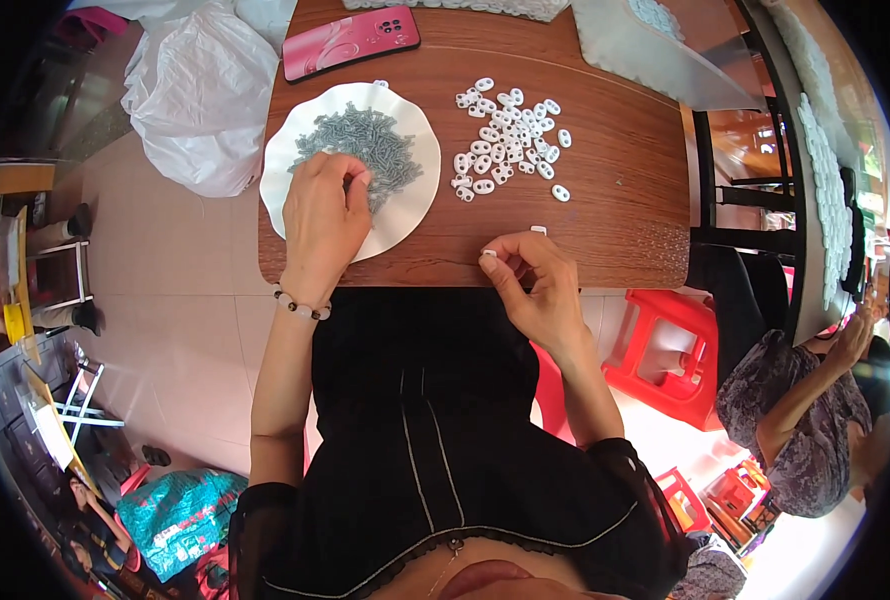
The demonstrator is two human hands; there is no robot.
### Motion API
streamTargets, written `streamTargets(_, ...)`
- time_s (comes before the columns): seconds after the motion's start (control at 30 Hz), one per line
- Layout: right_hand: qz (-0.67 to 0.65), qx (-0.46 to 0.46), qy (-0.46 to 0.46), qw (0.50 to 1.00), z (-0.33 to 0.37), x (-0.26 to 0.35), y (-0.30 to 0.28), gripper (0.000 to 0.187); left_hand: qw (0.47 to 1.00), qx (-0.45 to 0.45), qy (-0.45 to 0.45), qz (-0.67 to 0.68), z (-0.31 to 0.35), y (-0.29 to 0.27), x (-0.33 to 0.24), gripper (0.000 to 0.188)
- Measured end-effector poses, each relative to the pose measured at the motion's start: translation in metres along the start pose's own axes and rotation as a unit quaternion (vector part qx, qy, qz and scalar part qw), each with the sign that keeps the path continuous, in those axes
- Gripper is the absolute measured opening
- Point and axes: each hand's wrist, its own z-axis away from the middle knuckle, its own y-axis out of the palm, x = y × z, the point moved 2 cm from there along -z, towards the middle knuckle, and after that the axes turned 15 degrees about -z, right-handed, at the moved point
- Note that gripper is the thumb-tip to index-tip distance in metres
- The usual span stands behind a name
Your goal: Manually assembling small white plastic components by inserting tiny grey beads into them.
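My left hand (327,210) is over a white wavy-rimmed plate (417,208), its thumb and fingers bent together at the heap of small grey screw-like pieces (390,145). Whatever those fingertips hold is hidden. By the table's near edge, my right hand (543,290) pinches a small white plastic piece (488,254) between thumb and forefinger. Another white piece (538,230) shows just beyond its knuckles. Right of the plate lies a loose spread of white oval two-hole pieces (513,135).
A pink phone (350,44) lies behind the plate. At the back right stands a translucent bin (665,60). A white plastic bag (200,100) is left of the wooden table (605,200). A red stool (665,355) and another person (815,420) are at the right.
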Motion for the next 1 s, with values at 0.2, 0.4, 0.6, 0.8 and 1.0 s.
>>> streamTargets(0.2, -0.03, 0.013, 0.002, 0.999, -0.008, -0.002, 0.012, 0.007, 0.997, 0.032, -0.039, 0.064, -0.002, -0.009, -0.008, 0.006)
streamTargets(0.4, -0.033, 0.034, -0.014, 0.999, -0.012, 0.004, 0.02, 0.007, 0.999, 0.0, 0.039, -0.024, 0.002, -0.005, -0.002, 0.005)
streamTargets(0.6, -0.025, 0.043, -0.012, 0.999, -0.011, 0.006, 0.022, 0.007, 1.0, 0.011, -0.011, 0.021, 0.0, -0.003, 0.002, 0.006)
streamTargets(0.8, -0.035, 0.045, -0.014, 0.998, -0.018, 0.01, 0.027, 0.007, 0.999, 0.003, 0.042, 0.024, -0.003, -0.01, 0.004, 0.009)
streamTargets(1.0, -0.033, 0.055, -0.018, 0.998, -0.017, 0.012, 0.029, 0.007, 0.998, -0.031, 0.061, 0.015, -0.01, -0.011, -0.005, 0.006)
